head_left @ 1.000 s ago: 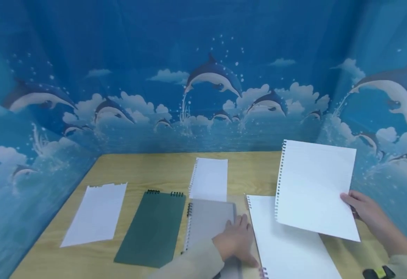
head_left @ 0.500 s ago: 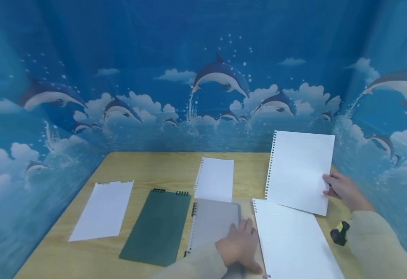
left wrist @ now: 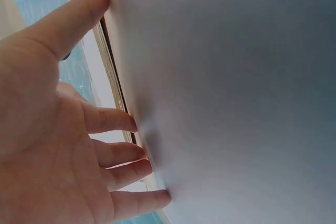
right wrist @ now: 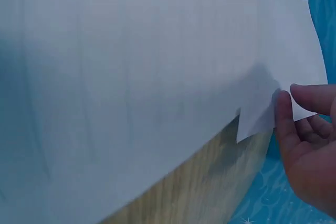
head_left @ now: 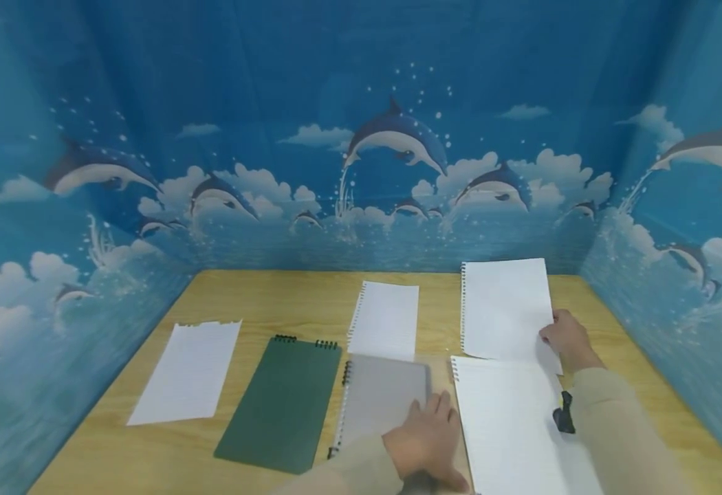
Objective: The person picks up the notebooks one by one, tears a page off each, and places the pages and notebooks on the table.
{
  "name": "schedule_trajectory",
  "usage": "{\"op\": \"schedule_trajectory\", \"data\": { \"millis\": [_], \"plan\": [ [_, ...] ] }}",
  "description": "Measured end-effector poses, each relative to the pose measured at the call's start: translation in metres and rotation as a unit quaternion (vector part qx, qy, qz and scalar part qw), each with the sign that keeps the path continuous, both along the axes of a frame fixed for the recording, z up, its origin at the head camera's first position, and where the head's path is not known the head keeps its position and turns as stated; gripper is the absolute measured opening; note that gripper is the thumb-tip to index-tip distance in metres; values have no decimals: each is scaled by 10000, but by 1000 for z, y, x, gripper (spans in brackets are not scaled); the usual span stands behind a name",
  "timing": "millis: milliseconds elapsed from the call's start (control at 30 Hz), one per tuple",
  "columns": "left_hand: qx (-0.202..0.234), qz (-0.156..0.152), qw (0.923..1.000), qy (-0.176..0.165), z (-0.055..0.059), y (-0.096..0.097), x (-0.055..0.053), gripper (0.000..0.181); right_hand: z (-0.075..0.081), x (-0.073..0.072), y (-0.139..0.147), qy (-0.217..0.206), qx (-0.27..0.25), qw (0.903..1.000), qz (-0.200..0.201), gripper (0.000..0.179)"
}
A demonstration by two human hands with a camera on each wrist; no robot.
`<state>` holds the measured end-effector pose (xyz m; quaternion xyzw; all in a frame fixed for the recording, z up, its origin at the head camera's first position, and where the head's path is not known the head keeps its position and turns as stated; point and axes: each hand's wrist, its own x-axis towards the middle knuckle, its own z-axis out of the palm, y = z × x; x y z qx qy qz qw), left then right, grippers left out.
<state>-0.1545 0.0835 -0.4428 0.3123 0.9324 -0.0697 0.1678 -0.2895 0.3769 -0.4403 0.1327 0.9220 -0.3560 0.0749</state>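
Note:
My left hand [head_left: 425, 436] lies with spread fingers on a see-through notebook cover over a grey spiral notebook [head_left: 376, 395]. In the left wrist view, its fingertips [left wrist: 139, 198] touch the hazy cover [left wrist: 236, 98]. Right of it lies an open spiral notebook with a white lined page [head_left: 516, 419] on top. My right hand [head_left: 570, 338] pinches the right edge of a loose sheet of paper [head_left: 502, 306] with punched holes down its left side. That sheet lies at the back right, its near edge meeting the notebook's top. The right wrist view shows thumb and finger at its corner [right wrist: 257, 114].
A smaller hole-edged sheet [head_left: 386, 316] lies behind the grey notebook. To the left are a green top-spiral notebook [head_left: 280, 405] and a torn-edged sheet [head_left: 186, 371]. Blue dolphin-print curtains [head_left: 274, 103] enclose the wooden table [head_left: 274, 295] on the back and sides.
My right hand has carried the loose sheet leftward and down, from above the open notebook to the table behind it. The left hand has stayed in place on the cover.

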Motion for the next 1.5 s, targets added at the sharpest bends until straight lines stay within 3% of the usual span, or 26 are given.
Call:
{"op": "schedule_trajectory", "data": {
  "millis": [267,467,700,767,1000,1067,1267,1367,1500],
  "plan": [
    [-80,-54,9995,-290,0,1,3,105,-17,6,-9,562,1000,9928,334,66],
    [-146,-213,9996,-97,-2,4,9,104,-25,6,-11,336,1462,9886,120,75],
    [-204,-276,9991,-260,-2,4,13,99,-25,10,-5,346,1950,9795,374,65],
    [-219,-294,9991,-219,-2,4,14,99,-24,11,-2,456,2032,9766,536,62],
    [-139,-372,9991,174,4,-2,12,105,-10,15,0,480,1693,9803,897,59],
    [94,-293,9995,52,6,-6,10,100,-6,16,-2,625,1640,9785,1087,57],
    [794,207,9957,-424,11,-20,2,78,6,22,-26,1347,1668,9587,1867,39],
    [927,405,9943,-342,14,-34,-1,71,10,26,-50,1450,1551,9508,2255,31],
    [1094,762,9911,-41,18,-60,-6,64,15,31,-90,1174,1295,9370,3025,26]
  ]
}}
